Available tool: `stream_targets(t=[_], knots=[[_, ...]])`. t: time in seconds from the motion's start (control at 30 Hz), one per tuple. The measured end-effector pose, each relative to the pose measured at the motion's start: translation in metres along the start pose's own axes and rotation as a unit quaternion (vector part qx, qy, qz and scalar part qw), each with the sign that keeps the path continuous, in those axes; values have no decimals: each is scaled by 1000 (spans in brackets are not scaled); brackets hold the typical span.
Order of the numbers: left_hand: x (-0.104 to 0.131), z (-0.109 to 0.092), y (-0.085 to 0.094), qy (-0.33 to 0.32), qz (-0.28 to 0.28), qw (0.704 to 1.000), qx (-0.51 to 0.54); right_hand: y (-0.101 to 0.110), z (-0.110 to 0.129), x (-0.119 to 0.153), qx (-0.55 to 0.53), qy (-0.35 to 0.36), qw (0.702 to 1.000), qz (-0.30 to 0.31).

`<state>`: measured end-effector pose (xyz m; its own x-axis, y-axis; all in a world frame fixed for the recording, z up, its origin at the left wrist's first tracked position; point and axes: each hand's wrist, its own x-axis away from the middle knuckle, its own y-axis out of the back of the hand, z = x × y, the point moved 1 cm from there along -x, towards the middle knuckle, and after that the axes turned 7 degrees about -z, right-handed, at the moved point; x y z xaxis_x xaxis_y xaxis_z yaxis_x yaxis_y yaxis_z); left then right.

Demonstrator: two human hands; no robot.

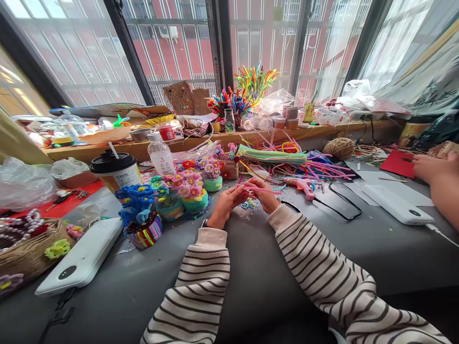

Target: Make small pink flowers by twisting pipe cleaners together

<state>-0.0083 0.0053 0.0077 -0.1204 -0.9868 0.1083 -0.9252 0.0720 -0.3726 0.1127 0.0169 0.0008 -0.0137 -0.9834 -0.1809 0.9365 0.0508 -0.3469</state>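
Observation:
Both of my hands meet over the middle of the grey table (pixel 251 267), fingers pinched together. A pink pipe cleaner (pixel 267 190) runs between them, its loose end pointing right past my right hand (pixel 264 195). My left hand (pixel 228 203) grips the other end, which my fingers partly hide. Colourful scraps (pixel 249 205) lie on the table just behind and below my fingers. Left of my hands stand small pots of pipe-cleaner flowers, one with pink blooms (pixel 188 184) and one with blue blooms (pixel 136 203). A pink hot glue gun (pixel 305 188) lies to the right.
Bundled pipe cleaners (pixel 272 155) lie behind my hands, beside a twine ball (pixel 340 148). A lidded cup (pixel 116 169), a bottle (pixel 160 155) and a white power bank (pixel 84 253) stand or lie left. Another person's hand (pixel 439 174) is at far right, near another white power bank (pixel 398 203).

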Motion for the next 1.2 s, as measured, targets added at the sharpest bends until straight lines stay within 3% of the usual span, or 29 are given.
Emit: stream_targets(t=[0.5,0.73,0.8,0.93,1.2], knots=[[-2,-5,1,-58,-14,995,-84,3,5,0,4,-8,1000,26],[-6,-7,8,-87,-149,984,35,12,13,-1,44,-42,998,12],[-7,-7,9,-88,-163,981,63,12,11,-1,78,-40,996,21],[-6,-5,8,-73,-141,985,69,5,10,3,98,-11,990,99],[0,-3,2,-21,-80,996,11,2,8,2,50,-6,999,14]])
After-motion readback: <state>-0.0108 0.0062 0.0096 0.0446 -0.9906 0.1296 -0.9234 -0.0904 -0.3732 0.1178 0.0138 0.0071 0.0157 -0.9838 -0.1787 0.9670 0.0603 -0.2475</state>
